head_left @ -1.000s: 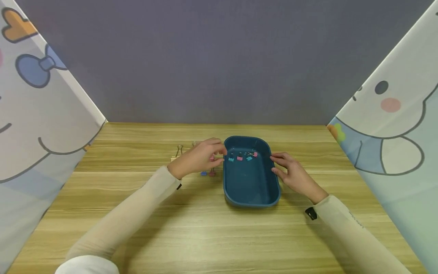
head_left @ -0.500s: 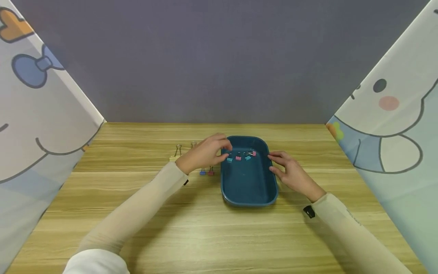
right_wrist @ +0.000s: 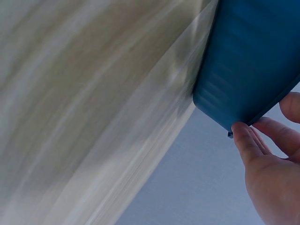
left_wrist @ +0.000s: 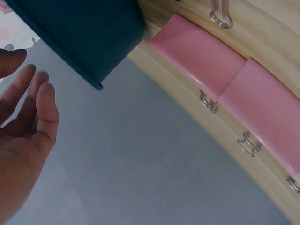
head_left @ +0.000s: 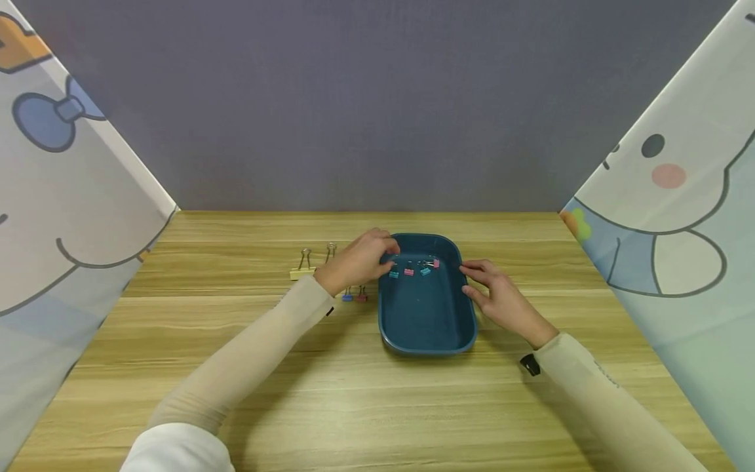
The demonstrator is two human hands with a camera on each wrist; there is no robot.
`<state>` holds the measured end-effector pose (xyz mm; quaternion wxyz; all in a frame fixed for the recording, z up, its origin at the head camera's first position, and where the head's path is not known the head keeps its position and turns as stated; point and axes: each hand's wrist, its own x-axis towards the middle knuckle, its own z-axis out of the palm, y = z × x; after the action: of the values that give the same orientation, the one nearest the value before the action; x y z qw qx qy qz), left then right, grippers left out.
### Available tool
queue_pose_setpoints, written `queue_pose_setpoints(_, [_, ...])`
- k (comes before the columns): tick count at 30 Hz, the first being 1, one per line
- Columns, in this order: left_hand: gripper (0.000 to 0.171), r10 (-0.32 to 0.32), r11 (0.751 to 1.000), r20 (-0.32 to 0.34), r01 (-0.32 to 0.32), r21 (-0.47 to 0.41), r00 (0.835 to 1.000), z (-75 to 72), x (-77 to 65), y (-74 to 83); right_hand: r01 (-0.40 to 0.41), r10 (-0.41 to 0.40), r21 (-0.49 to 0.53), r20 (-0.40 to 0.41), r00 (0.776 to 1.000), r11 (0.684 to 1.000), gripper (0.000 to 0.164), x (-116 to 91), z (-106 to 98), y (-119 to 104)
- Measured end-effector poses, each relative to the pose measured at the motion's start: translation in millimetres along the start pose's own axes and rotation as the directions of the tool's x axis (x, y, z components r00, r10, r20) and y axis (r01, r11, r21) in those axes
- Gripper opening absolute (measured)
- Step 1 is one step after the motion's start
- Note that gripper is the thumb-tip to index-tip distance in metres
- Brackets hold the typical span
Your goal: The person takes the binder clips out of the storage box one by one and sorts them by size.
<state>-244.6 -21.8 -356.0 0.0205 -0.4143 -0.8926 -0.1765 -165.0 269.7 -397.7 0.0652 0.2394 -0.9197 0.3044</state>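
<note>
Tray, blue (head_left: pixel 427 314), one: on the table (head_left: pixel 330 400), long axis running away from the person; landmark for all entries.

Left hand (head_left: pixel 358 261), one: across the tray's left rim near its far end, fingertips over the interior. Grip loosely curved, thumb apart from fingers, nothing seen in it.

Right hand (head_left: pixel 498 295), one: at the tray's right rim, fingertips touching it, fingers nearly straight; grip not wrapped round anything.

Small clips, four, inside the tray's far half, ranged across its long axis: left teal clip (head_left: pixel 394 275), left pink clip (head_left: pixel 409 272), right teal clip (head_left: pixel 425 271), right pink clip (head_left: pixel 436 263).

Clips left of the tray: yellow clip (head_left: pixel 302 273), outermost; blue clip (head_left: pixel 347 297) beside dark red clip (head_left: pixel 362 297); two large pink clips (left_wrist: pixel 201 54), end to end.

Deciding relation, as judged: the tray's left rim parts the two groups; left hand nearer to both, left teal clip closest to its fingertips.
</note>
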Motion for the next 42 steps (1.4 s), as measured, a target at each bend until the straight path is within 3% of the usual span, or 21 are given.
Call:
queue_pose_setpoints(5, [0.024, 0.006, 1.000, 0.057, -0.007, 0.012, 0.998, 6.4, 5.2, -2.0, -0.004, 0.004, 0.008, 0.007, 1.000, 1.000, 0.042, -0.4, -0.1, 1.4])
queue_pose_setpoints(13, [0.025, -0.031, 0.999, 0.160, 0.032, -0.007, 0.987, 14.6, 11.3, -0.4, -0.005, 0.005, 0.010, 0.009, 1.000, 1.000, 0.042, 0.3, -0.8, 0.6])
queue_pose_setpoints(22, [0.022, -0.031, 0.994, 0.167, 0.012, 0.112, 0.985, 21.0, 19.0, 5.0, -0.004, 0.004, 0.011, 0.007, 1.000, 1.000, 0.042, 1.3, 1.6, 4.0])
queue_pose_setpoints(28, [0.021, -0.115, 0.983, 0.208, 0.081, 0.166, 0.971, 28.5, 24.1, 9.4, -0.003, 0.003, 0.018, 0.002, 1.000, 1.000, 0.041, 2.3, 2.1, 5.3])
queue_pose_setpoints(38, [0.003, -0.207, 0.967, 0.182, 0.172, 0.191, 0.961, 35.5, 27.1, 11.0, -0.003, 0.002, 0.020, 0.005, 1.000, 1.000, 0.042, 3.7, 2.3, 6.8])
queue_pose_setpoints(42, [0.011, -0.225, 0.965, 0.186, 0.192, 0.178, 0.957, 37.1, 28.9, 10.3, -0.003, 0.003, 0.019, 0.005, 1.000, 1.000, 0.042, 3.6, 2.0, 6.9])
